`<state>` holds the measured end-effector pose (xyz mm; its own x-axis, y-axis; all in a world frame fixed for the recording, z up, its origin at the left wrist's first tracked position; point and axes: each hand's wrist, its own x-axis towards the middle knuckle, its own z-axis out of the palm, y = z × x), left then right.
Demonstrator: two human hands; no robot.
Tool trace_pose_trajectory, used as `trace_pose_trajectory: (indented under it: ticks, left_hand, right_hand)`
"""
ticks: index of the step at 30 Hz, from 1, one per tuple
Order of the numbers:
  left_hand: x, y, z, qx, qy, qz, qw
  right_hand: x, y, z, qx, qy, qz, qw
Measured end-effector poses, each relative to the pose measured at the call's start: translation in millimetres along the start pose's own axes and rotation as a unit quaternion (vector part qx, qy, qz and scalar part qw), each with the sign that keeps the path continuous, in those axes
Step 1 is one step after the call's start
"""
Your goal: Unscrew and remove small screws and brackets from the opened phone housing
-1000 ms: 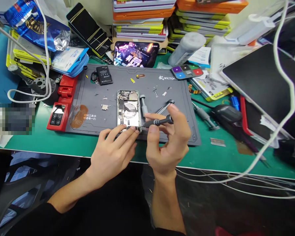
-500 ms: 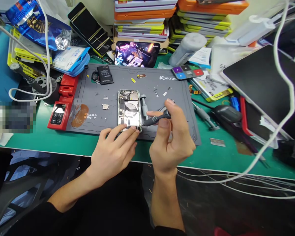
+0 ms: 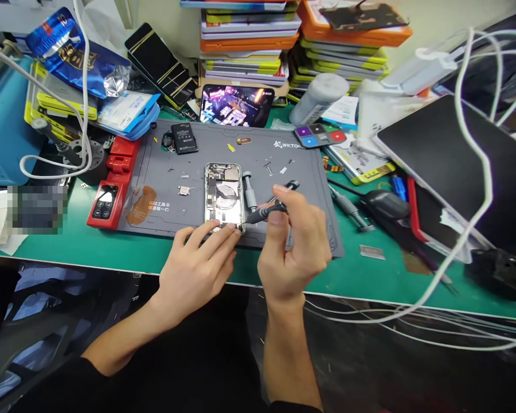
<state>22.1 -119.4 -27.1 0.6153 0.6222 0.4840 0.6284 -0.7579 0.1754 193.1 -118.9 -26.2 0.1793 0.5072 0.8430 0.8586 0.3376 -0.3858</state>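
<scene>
A: Far left of the bench?
B: A red device point(image 3: 108, 201) with a small display is seen at the left end of a grey mat point(image 3: 172, 221). On the mat, a black battery point(image 3: 184, 138) is laid near the back edge; a small metal part point(image 3: 184, 190) is placed nearer the front.

A: Next, the left hand point(image 3: 200, 267)?
B: Its fingers are laid over the lower end of an opened phone point(image 3: 224, 198). Hand open, fingers extended, nothing enclosed.

A: And the phone?
B: Found flat on the mat, front half, near the middle; internals exposed. A grey tool point(image 3: 250, 192) is laid just beside its right edge.

A: Right hand point(image 3: 294, 246)?
B: Closed on a dark screwdriver point(image 3: 264, 214), pinched by thumb and fingers. The shaft is tilted, its tip pointed at the phone's lower right corner; whether contact is made cannot be told.

A: Farther right?
B: Off the mat, another grey tool point(image 3: 349, 207) is noted on the green table point(image 3: 327, 279).
</scene>
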Motion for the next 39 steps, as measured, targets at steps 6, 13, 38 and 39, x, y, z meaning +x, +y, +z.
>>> trace_pose_trajectory:
  ticks: [6, 13, 38, 39]
  left_hand:
    - [0, -1, 0.3, -0.004, 0.013, 0.005, 1.0]
    - [-4, -2, -0.6, -0.01, 0.027, 0.021, 0.999]
    - [17, -24, -16.9, 0.267, -0.011, 0.358, 0.895]
    - [17, -24, -17.2, 0.27, -0.012, 0.362, 0.892]
  right_hand:
    - [-4, 0, 1, 0.018, 0.001, 0.0, 1.0]
    - [-4, -1, 1, -0.002, 0.005, -0.011, 1.0]
    - [-7, -6, 5, -0.008, -0.013, -0.013, 1.0]
    - [-7, -7, 5, -0.01, -0.013, -0.015, 1.0]
